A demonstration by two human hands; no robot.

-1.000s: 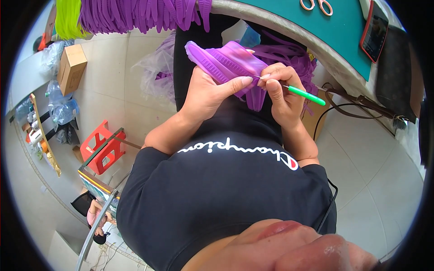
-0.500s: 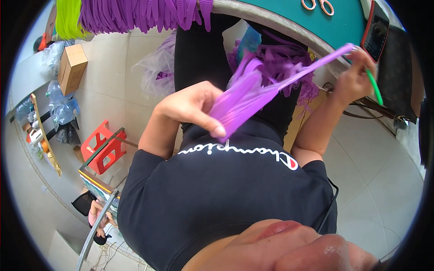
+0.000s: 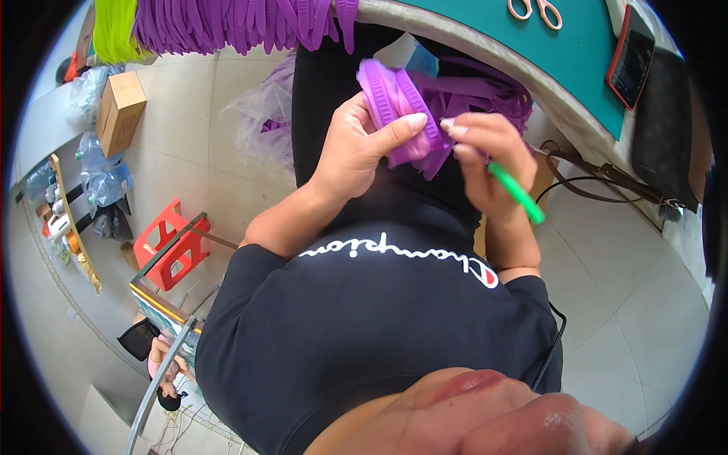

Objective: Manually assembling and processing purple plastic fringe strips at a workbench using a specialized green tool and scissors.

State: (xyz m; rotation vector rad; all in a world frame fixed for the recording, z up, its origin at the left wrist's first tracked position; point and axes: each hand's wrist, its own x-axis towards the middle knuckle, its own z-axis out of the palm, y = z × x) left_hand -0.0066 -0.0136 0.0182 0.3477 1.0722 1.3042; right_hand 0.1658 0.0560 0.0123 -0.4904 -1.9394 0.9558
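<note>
Over my lap, my left hand [image 3: 353,148] grips a soft purple rubber strap piece [image 3: 390,98] with ridged bands, its thumb pressed on top. The piece is bent round on itself. Close against its right edge is my right hand [image 3: 493,155], with thumb and forefinger pinched together. A green stick-like handle [image 3: 517,194] sticks out of that hand to the lower right; its other end is hidden by the fingers. Whether the right fingertips also pinch the purple rubber I cannot tell. More purple rubber strips [image 3: 485,91] lie in a heap on my lap behind the hands.
Purple straps [image 3: 243,23] and lime-green ones [image 3: 115,30] hang over the edge of the green-topped table [image 3: 485,19]. On it lie scissors [image 3: 547,14] and a phone [image 3: 631,64]. A red stool [image 3: 173,244] and a cardboard box [image 3: 121,114] stand left; another person [image 3: 168,371] sits farther off.
My right hand has come down and left from the table edge to my left hand. The purple rubber, stretched long between them before, is now gathered and bent at my left hand.
</note>
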